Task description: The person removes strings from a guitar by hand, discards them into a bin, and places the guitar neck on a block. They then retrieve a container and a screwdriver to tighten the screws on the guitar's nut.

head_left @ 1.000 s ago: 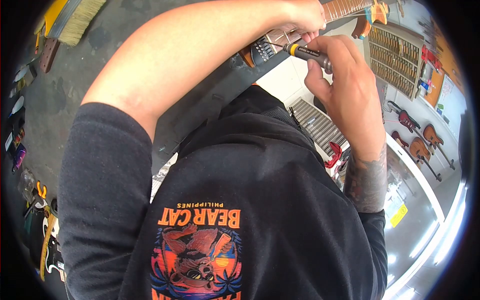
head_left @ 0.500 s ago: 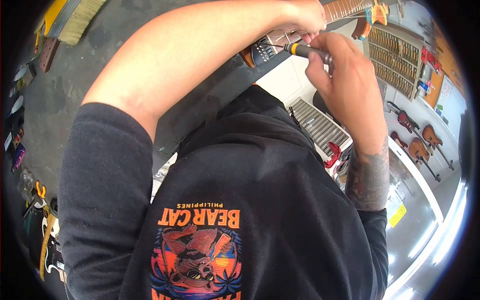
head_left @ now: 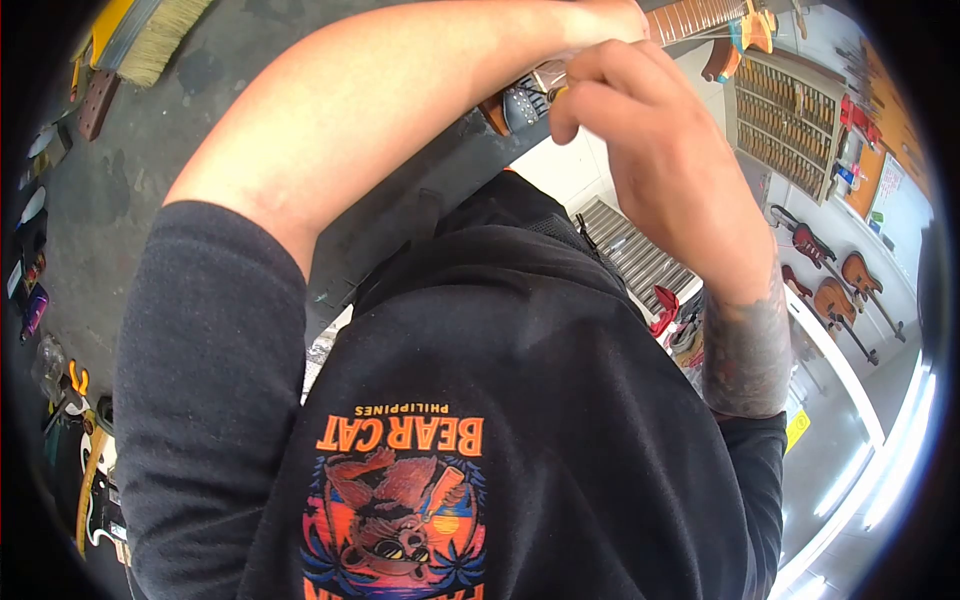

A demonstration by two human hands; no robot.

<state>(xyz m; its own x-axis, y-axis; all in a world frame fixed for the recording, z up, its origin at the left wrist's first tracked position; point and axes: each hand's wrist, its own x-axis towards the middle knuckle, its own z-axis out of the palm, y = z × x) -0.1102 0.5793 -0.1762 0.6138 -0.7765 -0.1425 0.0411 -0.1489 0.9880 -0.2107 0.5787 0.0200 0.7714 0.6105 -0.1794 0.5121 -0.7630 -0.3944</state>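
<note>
A guitar neck (head_left: 690, 18) with frets and strings runs across the top of the view. At its near end is a dark piece with rows of silver dots (head_left: 524, 106), at the bench edge. My left hand (head_left: 612, 18) lies over the neck, its fingers hidden behind the right hand. My right hand (head_left: 635, 110) is closed around a screwdriver, close to the strings beside that dark piece. Of the screwdriver (head_left: 557, 94) only a bit of yellow band shows; its shaft and tip are hidden.
A dark workbench (head_left: 130, 210) spreads to the left, with a brush (head_left: 165, 50) at its far corner and pliers (head_left: 78, 378) and other tools along its edge. A slotted rack (head_left: 785, 120) and hanging guitars (head_left: 835, 295) are to the right.
My right hand has moved left and turned over the strings, so the grey screwdriver handle and shaft are now mostly covered. My left arm stays in place.
</note>
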